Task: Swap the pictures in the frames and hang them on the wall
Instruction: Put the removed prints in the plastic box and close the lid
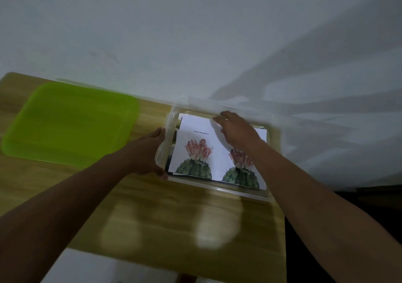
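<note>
Paper is what the coming move depends on: a printed sheet carrying two cactus pictures side by side lies flat inside a clear plastic box, which sits toward the far right corner of the wooden table, close against the wall. The sheet's long axis runs left to right, roughly along the table's far edge, with the cactus bases toward the near side. The right hand is the nearer one, resting over the sheet's far edge with fingers spread and pointing left; whether the fingertips have pinched the paper or only press on it I cannot tell through the blur. The left hand wraps the box's left wall, thumb at the near corner and fingers up the side, closed on the plastic as if to steady it. Something dark shows under the sheet at the box's left end, too hidden to name. A green lid lies apart at the table's far left. Judging from this, the sheet would lift most easily by its far edge, drawn up and toward the person, while the left hand keeps the box from sliding.
</note>
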A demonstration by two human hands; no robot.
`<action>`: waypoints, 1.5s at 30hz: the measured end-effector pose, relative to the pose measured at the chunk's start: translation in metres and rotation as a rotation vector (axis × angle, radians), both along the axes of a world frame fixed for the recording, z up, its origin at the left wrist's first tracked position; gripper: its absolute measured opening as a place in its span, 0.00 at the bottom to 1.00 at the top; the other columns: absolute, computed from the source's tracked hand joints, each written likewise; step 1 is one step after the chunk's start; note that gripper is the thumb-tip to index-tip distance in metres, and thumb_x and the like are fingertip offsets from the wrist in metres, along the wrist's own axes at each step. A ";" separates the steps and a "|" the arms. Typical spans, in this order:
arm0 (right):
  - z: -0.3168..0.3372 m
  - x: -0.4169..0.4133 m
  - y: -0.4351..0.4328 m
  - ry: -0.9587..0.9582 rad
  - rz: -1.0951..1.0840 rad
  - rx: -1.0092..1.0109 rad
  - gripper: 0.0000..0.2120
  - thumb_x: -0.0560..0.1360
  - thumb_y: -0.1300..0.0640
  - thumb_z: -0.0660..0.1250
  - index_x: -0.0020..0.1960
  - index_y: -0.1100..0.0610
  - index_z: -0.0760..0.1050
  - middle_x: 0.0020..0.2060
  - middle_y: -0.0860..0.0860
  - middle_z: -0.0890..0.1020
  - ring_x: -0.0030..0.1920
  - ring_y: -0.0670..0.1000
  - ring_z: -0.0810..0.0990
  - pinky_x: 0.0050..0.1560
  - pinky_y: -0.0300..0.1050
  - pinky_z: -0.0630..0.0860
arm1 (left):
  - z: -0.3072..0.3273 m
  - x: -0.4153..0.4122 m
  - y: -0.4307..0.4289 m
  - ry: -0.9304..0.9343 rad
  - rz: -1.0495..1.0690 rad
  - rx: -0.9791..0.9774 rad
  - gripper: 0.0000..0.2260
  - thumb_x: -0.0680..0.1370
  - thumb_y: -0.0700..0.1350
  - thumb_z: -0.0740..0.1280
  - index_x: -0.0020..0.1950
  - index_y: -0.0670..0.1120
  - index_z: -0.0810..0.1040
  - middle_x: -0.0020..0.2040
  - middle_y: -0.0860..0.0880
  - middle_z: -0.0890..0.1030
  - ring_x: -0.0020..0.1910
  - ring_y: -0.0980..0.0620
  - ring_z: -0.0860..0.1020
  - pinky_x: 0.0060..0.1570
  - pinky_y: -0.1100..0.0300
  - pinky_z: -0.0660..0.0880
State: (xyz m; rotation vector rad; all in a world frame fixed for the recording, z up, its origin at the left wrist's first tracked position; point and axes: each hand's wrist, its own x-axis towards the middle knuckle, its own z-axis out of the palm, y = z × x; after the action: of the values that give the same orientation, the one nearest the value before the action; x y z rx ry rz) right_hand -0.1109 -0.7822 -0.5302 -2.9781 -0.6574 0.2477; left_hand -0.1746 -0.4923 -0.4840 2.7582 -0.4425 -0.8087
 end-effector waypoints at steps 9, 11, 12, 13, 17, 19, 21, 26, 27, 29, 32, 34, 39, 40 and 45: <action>0.005 -0.031 0.005 0.282 -0.053 -0.062 0.26 0.81 0.44 0.61 0.74 0.58 0.64 0.74 0.58 0.64 0.73 0.58 0.63 0.67 0.55 0.69 | 0.001 0.000 -0.001 0.013 0.009 0.007 0.65 0.59 0.65 0.78 0.78 0.45 0.37 0.79 0.50 0.44 0.78 0.48 0.53 0.73 0.54 0.59; 0.009 -0.034 0.008 0.287 -0.089 -0.040 0.27 0.81 0.43 0.59 0.73 0.58 0.65 0.73 0.59 0.65 0.72 0.59 0.65 0.67 0.54 0.69 | 0.003 0.001 -0.002 0.023 0.018 -0.008 0.65 0.58 0.64 0.79 0.79 0.44 0.39 0.80 0.50 0.46 0.77 0.47 0.55 0.73 0.54 0.60; 0.013 -0.036 0.011 0.301 -0.129 -0.010 0.28 0.81 0.42 0.59 0.73 0.58 0.66 0.73 0.58 0.65 0.72 0.59 0.66 0.67 0.54 0.69 | 0.005 0.000 -0.002 0.034 0.027 -0.019 0.65 0.58 0.63 0.79 0.79 0.44 0.40 0.80 0.49 0.47 0.77 0.47 0.55 0.73 0.54 0.61; 0.017 -0.037 0.016 0.307 -0.170 0.026 0.28 0.81 0.41 0.58 0.74 0.58 0.66 0.74 0.58 0.65 0.72 0.58 0.66 0.68 0.53 0.68 | 0.006 -0.001 -0.001 0.041 0.036 -0.032 0.64 0.58 0.63 0.79 0.79 0.43 0.40 0.80 0.49 0.48 0.77 0.47 0.56 0.73 0.54 0.61; 0.044 -0.041 0.046 0.247 -0.250 0.150 0.26 0.81 0.43 0.59 0.74 0.57 0.67 0.72 0.55 0.70 0.71 0.56 0.69 0.67 0.50 0.68 | 0.012 -0.005 0.016 0.000 0.094 -0.111 0.56 0.64 0.61 0.77 0.79 0.43 0.47 0.79 0.47 0.53 0.77 0.47 0.56 0.73 0.55 0.58; 0.060 -0.043 0.070 0.210 -0.276 0.185 0.24 0.81 0.45 0.60 0.73 0.56 0.68 0.71 0.54 0.71 0.70 0.56 0.70 0.67 0.49 0.68 | 0.017 -0.006 0.033 -0.045 0.158 -0.150 0.48 0.69 0.59 0.75 0.79 0.44 0.52 0.78 0.46 0.58 0.76 0.47 0.59 0.71 0.56 0.59; 0.073 -0.044 0.099 0.173 -0.290 0.205 0.21 0.81 0.46 0.61 0.70 0.55 0.71 0.67 0.53 0.74 0.66 0.56 0.73 0.64 0.49 0.71 | 0.022 -0.003 0.058 -0.104 0.197 -0.164 0.40 0.73 0.56 0.72 0.78 0.43 0.59 0.76 0.45 0.64 0.74 0.47 0.63 0.69 0.57 0.61; 0.095 -0.046 0.186 0.143 -0.315 0.245 0.20 0.80 0.49 0.62 0.68 0.58 0.72 0.62 0.54 0.76 0.63 0.57 0.75 0.60 0.50 0.73 | 0.029 0.010 0.147 -0.201 0.308 -0.178 0.27 0.75 0.52 0.72 0.71 0.43 0.72 0.67 0.43 0.76 0.65 0.46 0.74 0.62 0.56 0.69; 0.097 -0.047 0.204 0.146 -0.333 0.249 0.20 0.80 0.49 0.62 0.68 0.58 0.72 0.62 0.55 0.77 0.63 0.57 0.75 0.60 0.51 0.73 | 0.030 0.012 0.168 -0.208 0.330 -0.188 0.25 0.74 0.51 0.72 0.69 0.43 0.74 0.65 0.43 0.77 0.63 0.46 0.76 0.61 0.56 0.71; 0.096 -0.047 0.240 0.178 -0.390 0.255 0.20 0.80 0.49 0.63 0.66 0.60 0.72 0.62 0.57 0.78 0.62 0.57 0.76 0.59 0.51 0.74 | 0.032 0.018 0.210 -0.213 0.372 -0.209 0.22 0.74 0.50 0.72 0.66 0.42 0.76 0.62 0.43 0.79 0.59 0.46 0.78 0.58 0.56 0.72; 0.085 -0.050 0.285 0.287 -0.489 0.274 0.20 0.80 0.47 0.62 0.64 0.61 0.72 0.61 0.58 0.77 0.60 0.57 0.76 0.59 0.51 0.75 | 0.029 0.027 0.268 -0.199 0.412 -0.221 0.22 0.74 0.50 0.72 0.64 0.41 0.77 0.61 0.43 0.80 0.57 0.45 0.79 0.56 0.55 0.72; 0.073 -0.050 0.307 0.331 -0.566 0.290 0.20 0.80 0.46 0.62 0.64 0.61 0.72 0.59 0.58 0.78 0.58 0.57 0.77 0.57 0.50 0.75 | 0.022 0.036 0.302 -0.186 0.428 -0.206 0.23 0.74 0.51 0.72 0.65 0.40 0.77 0.61 0.43 0.80 0.59 0.45 0.78 0.57 0.54 0.72; 0.038 -0.046 0.341 0.400 -0.721 0.310 0.22 0.79 0.47 0.64 0.65 0.61 0.70 0.61 0.58 0.76 0.59 0.59 0.76 0.48 0.45 0.71 | 0.001 0.051 0.362 -0.176 0.470 -0.114 0.26 0.73 0.53 0.72 0.67 0.41 0.75 0.65 0.42 0.77 0.63 0.42 0.75 0.61 0.52 0.71; 0.031 -0.045 0.345 0.407 -0.752 0.320 0.22 0.78 0.48 0.64 0.65 0.61 0.69 0.62 0.59 0.75 0.59 0.59 0.75 0.47 0.45 0.70 | -0.004 0.053 0.371 -0.175 0.486 -0.097 0.28 0.73 0.53 0.73 0.68 0.41 0.74 0.65 0.41 0.76 0.64 0.42 0.74 0.61 0.51 0.71; 0.005 -0.046 0.357 0.454 -0.911 0.413 0.26 0.75 0.53 0.69 0.68 0.60 0.65 0.61 0.60 0.75 0.57 0.61 0.76 0.48 0.51 0.76 | -0.025 0.055 0.395 -0.098 0.576 -0.047 0.38 0.67 0.52 0.78 0.72 0.43 0.67 0.66 0.38 0.72 0.64 0.38 0.72 0.60 0.47 0.71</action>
State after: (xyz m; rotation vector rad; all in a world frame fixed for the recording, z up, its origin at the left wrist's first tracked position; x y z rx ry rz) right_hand -0.1568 -0.4252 -0.5254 -2.3727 0.6102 0.5792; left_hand -0.1194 -0.0973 -0.5087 2.6643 0.3083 -0.5081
